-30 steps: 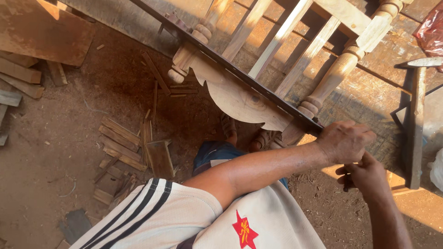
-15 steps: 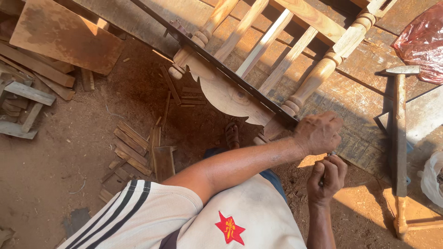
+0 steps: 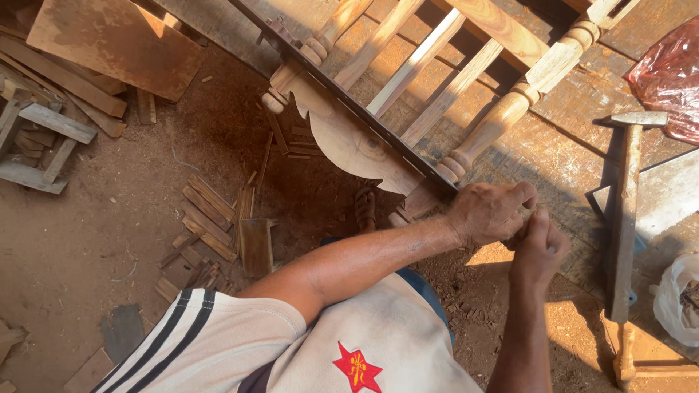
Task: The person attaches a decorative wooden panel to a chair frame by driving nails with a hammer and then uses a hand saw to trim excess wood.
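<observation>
My left hand [image 3: 489, 212] reaches across from the lower left, fingers curled, at the foot of a turned wooden leg [image 3: 502, 116]. That leg belongs to a pale furniture frame [image 3: 408, 69] with slats. My right hand [image 3: 539, 249] comes up from below with its fingers bunched, touching the left hand's fingertips. Anything pinched between the two hands is hidden. A dark metal bar [image 3: 349, 98] runs along the frame above a scalloped board [image 3: 349, 145].
A long-handled hammer [image 3: 625, 218] lies to the right of my hands. A red plastic bag [image 3: 670, 73] and a white bag [image 3: 681, 295] sit at the right edge. Short wood offcuts [image 3: 207, 218] and planks [image 3: 116, 44] litter the sawdust floor on the left.
My right hand has risen from below to meet my left hand. The view has shifted, so the frame and hammer sit lower and closer.
</observation>
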